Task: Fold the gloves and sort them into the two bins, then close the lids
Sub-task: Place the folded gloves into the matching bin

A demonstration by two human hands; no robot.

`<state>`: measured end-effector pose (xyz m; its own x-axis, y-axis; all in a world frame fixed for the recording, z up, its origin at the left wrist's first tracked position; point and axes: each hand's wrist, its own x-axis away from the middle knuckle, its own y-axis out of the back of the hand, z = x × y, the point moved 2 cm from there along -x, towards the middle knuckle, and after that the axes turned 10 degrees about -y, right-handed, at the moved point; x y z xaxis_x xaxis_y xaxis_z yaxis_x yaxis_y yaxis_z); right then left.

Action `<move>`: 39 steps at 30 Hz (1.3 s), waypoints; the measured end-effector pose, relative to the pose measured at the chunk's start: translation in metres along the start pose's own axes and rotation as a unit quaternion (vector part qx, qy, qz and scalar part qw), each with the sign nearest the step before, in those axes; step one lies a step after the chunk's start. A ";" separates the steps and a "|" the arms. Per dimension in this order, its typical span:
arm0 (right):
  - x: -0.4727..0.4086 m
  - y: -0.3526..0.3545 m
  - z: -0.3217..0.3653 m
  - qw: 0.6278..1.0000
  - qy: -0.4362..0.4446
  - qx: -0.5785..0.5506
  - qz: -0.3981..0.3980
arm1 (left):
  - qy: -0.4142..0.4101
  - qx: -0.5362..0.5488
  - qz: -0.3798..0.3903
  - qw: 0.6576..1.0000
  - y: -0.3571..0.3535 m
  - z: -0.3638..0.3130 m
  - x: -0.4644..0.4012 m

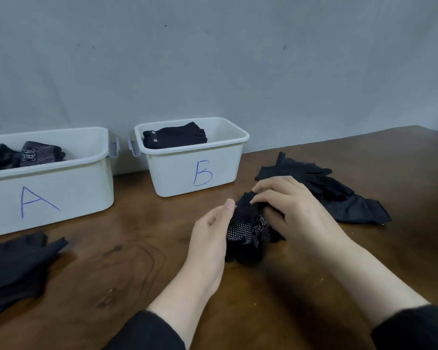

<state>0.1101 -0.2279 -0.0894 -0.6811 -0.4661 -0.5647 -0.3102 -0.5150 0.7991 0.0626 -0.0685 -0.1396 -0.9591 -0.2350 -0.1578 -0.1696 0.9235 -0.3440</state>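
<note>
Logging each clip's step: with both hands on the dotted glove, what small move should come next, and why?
Probably lift the dotted glove left into bin A. Both the left hand and right hand already hold it bunched, and bin A holds similar patterned gloves, while bin B holds plain black ones.

dim, even light, soft shadows under both forearms, wide-angle bending at the edges, slight blur throughout

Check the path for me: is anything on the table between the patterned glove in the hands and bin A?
Nothing visible blocks it. The patterned glove is held by the left hand and right hand; bare table lies between it and bin A, which is open-topped. Bin B stands behind that line.
</note>
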 end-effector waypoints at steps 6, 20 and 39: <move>-0.053 0.062 0.030 0.979 -0.150 -0.113 0.081 | -0.090 -0.096 0.055 0.990 0.010 -0.009 0.004; -0.120 0.088 0.070 0.939 -0.216 -0.217 0.155 | -0.150 -0.263 -0.021 0.953 0.084 -0.036 0.016; 0.025 -0.107 0.136 0.955 -0.028 -0.116 0.272 | -0.194 -0.424 -0.172 0.868 0.202 -0.078 0.048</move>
<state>0.0359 -0.0863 -0.1602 -0.7363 -0.6738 -0.0625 0.2504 -0.3571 0.8998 -0.0351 0.1302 -0.1443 -0.6983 -0.4737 -0.5367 -0.6944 0.6305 0.3469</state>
